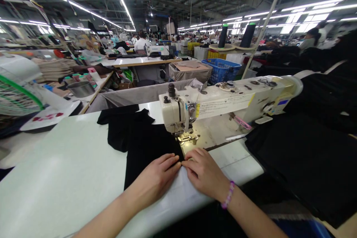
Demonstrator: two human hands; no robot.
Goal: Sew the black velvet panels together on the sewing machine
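Observation:
A black cloth (147, 145) lies on the white table (69, 163), its right edge running to the needle area of the sewing machine (223, 98). My left hand (157, 174) rests on the cloth's near right corner, fingers pressed together on the fabric. Just to its right, my right hand (205, 173), with a beaded bracelet (228, 195) at the wrist, has thumb and fingers closed at the same cloth edge. The fingertips of both hands nearly meet in front of the lit presser foot (187, 138).
More black fabric (292, 156) is heaped at the right. A green-rimmed fan (19, 93) stands at the far left. Behind the machine are a blue basket (221, 70), thread cones (247, 36) and a slanted pole (264, 26). People sit farther back.

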